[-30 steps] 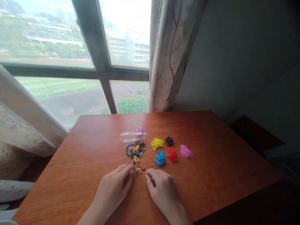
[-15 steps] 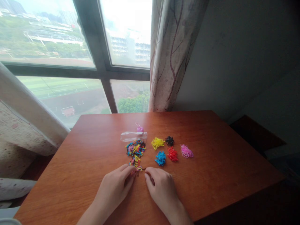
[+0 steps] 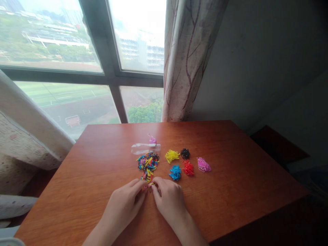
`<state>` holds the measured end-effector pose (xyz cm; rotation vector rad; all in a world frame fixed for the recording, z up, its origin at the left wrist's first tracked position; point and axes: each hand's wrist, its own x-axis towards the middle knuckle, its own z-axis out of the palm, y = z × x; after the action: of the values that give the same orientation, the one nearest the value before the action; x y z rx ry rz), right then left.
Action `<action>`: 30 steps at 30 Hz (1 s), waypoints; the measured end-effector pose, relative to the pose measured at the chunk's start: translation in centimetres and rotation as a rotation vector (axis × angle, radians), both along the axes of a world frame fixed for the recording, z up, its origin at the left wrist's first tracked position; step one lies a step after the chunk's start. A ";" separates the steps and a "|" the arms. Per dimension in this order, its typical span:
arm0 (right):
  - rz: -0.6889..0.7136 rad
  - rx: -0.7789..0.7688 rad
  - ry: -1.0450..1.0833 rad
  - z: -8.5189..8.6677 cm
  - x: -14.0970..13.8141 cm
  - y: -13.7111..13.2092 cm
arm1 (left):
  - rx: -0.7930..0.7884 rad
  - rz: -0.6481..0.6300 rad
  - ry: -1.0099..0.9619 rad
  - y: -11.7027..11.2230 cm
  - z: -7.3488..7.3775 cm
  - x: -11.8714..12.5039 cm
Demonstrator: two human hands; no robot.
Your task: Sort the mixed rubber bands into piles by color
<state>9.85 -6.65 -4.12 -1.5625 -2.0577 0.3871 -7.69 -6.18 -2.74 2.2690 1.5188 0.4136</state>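
A small clump of coloured rubber bands [image 3: 151,185] lies at my fingertips near the middle of the table. My left hand [image 3: 126,198] pinches bands at its left side, thumb and index finger together. From the right, my right hand [image 3: 170,198] closes its thumb and index finger on the same clump; exactly which bands it grips is partly hidden. Just beyond lies a mixed pile of rubber bands [image 3: 148,162], trailing towards my hands. To the right are single-colour piles: yellow bands [image 3: 172,156], black bands [image 3: 185,153], blue bands [image 3: 175,173], red bands [image 3: 188,168] and pink bands [image 3: 204,165].
Behind the mixed pile a clear plastic bottle [image 3: 143,148] lies on its side, with a purple round item [image 3: 153,140] behind it. The wooden table [image 3: 84,181] meets a window and a curtain [image 3: 184,61]. Part of a white round object [image 3: 11,242] shows at the lower left.
My right hand has moved left, from beside a dark band end to the clump at my left fingertips. My left hand stays nearly in place. The piles are unchanged.
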 end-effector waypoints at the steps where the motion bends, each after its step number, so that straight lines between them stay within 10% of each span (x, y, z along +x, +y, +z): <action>1: -0.001 0.006 0.015 0.0 0.0 0.0 | 0.003 0.003 -0.004 0.0 0.0 0.0; 17: -0.075 0.066 0.288 0.0 1.6 -0.5 | 0.018 -0.004 -0.002 0.0 -0.3 -0.2; 30: -0.578 0.196 0.083 -1.0 16.5 1.8 | -0.014 -0.038 0.012 0.0 -0.4 -0.2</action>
<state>26.35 -4.83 -5.14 -1.8811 -1.4411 0.0309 -7.93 -6.18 -3.14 2.2895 1.4773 0.3775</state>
